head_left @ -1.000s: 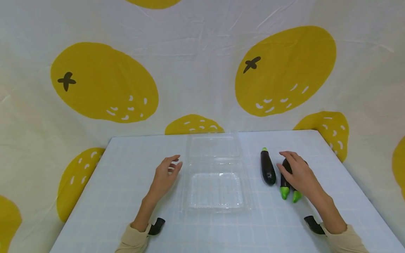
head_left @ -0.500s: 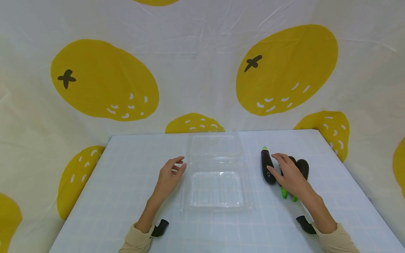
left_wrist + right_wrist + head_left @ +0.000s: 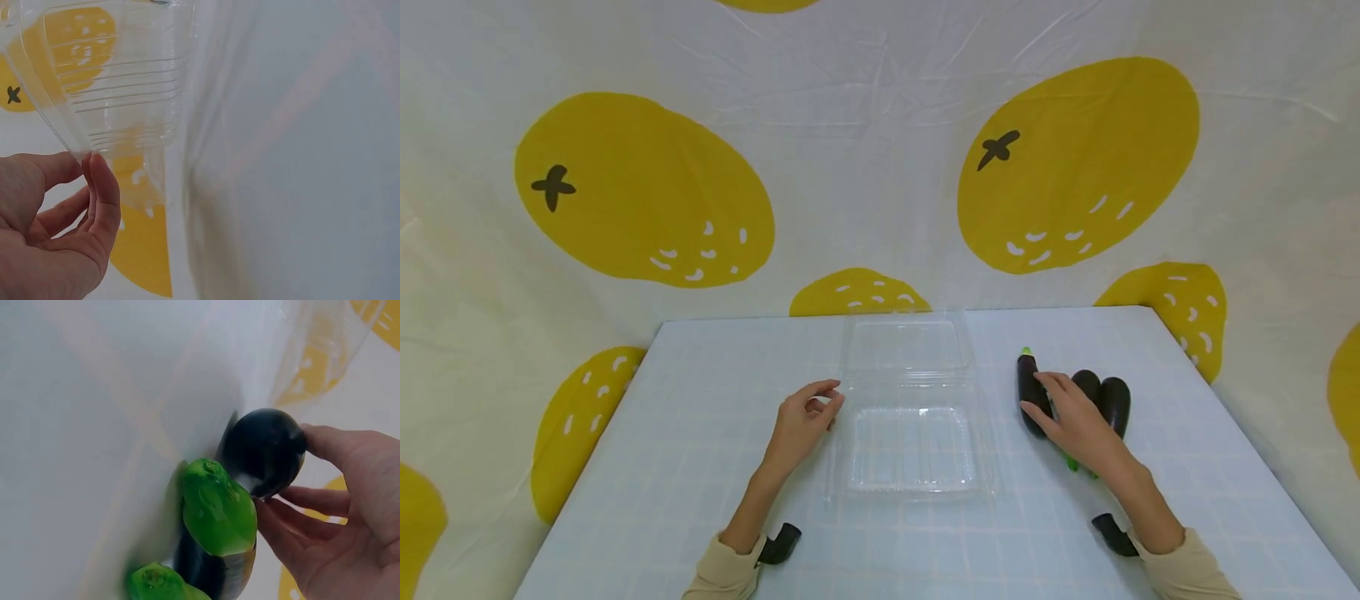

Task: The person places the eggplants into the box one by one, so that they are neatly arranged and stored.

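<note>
A clear plastic clamshell container (image 3: 913, 450) lies opened out on the table, its lid (image 3: 910, 346) folded back to the far side. My left hand (image 3: 799, 421) is at its left edge; in the left wrist view the thumb and fingertips pinch the rim (image 3: 69, 140). On the right, my right hand (image 3: 1078, 421) grips the leftmost eggplant (image 3: 1026, 375), which points its green tip away from me. The right wrist view shows its dark round end (image 3: 262, 447) between thumb and fingers. Two more eggplants, one at the right (image 3: 1116, 404) and one beside it (image 3: 1086, 383), lie partly behind the hand.
A pale checked cloth (image 3: 625, 467) covers the table. Behind it hangs a white curtain (image 3: 865, 167) printed with big yellow fruit. The two other eggplants have green stems (image 3: 219, 506) toward me, close against the right hand's fingers.
My right hand has moved left from over the two right-hand eggplants and taken hold of the leftmost one. The left hand has shifted slightly right and pinched the container's rim.
</note>
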The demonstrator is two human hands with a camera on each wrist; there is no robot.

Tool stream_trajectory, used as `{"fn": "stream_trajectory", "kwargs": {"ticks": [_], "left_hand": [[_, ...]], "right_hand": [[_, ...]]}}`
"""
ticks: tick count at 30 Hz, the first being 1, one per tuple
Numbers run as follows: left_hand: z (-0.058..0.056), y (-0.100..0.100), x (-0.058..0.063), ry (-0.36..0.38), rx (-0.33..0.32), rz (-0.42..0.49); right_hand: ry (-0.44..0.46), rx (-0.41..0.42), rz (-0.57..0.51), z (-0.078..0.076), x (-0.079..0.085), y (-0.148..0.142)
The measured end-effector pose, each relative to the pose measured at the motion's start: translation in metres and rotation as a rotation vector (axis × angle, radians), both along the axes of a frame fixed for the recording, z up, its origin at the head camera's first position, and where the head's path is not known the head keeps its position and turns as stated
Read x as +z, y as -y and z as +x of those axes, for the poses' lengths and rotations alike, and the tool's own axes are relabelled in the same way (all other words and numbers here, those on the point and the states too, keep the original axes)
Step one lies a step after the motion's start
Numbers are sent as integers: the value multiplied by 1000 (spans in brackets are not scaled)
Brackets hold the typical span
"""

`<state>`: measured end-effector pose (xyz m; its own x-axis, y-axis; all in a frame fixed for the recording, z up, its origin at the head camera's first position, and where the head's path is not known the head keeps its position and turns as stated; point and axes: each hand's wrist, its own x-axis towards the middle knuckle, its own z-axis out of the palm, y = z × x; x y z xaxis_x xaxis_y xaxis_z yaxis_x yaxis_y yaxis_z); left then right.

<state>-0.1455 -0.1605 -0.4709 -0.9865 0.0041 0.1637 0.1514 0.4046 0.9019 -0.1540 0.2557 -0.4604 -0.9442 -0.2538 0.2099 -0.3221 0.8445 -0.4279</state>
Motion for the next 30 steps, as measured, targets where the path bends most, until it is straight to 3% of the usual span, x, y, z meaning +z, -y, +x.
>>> {"fn": "stream_trajectory", "kwargs": {"ticks": [16, 26, 30], "left_hand": [[-3, 2, 1, 86, -14, 95], [-2, 1, 1, 139, 4, 117], [3, -2, 16, 165, 5, 108]], "right_hand": [[105, -13, 36, -1, 4, 2], [63, 19, 30, 1, 9, 0], [28, 37, 17, 1, 12, -2]]}}
